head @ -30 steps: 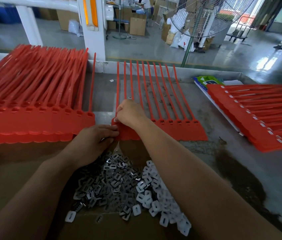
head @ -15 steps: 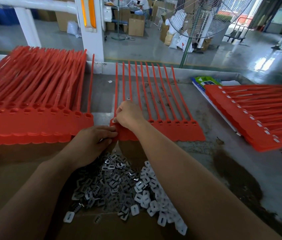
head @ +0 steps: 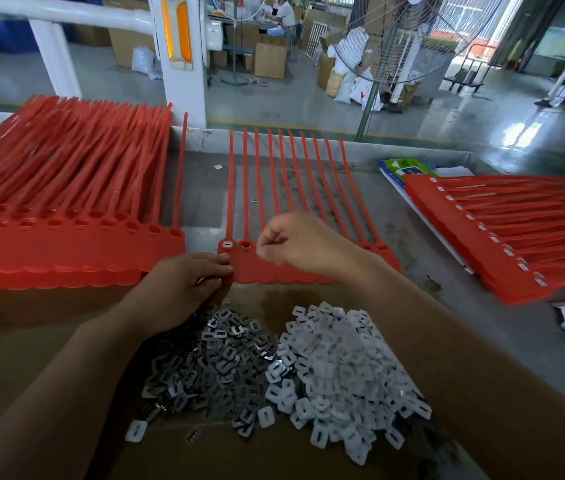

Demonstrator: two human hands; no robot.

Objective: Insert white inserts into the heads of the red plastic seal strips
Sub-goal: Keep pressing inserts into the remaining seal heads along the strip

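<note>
Grey bench (head: 395, 216), left hand (head: 184, 289) pinning strip sheet (head: 274, 268) corner

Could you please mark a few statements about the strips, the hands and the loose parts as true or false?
1. The leftmost head of the middle sheet of red seal strips holds a white insert. True.
2. The left hand rests on the sheet's left edge. True.
3. The right hand reaches into the pile of white inserts. False: it is raised over the strip heads, fingers pinched.
4. The grey metal clips lie right of the white inserts. False: they lie left of them.
5. The stack of red strips at the right already shows white in its heads. True.
</note>
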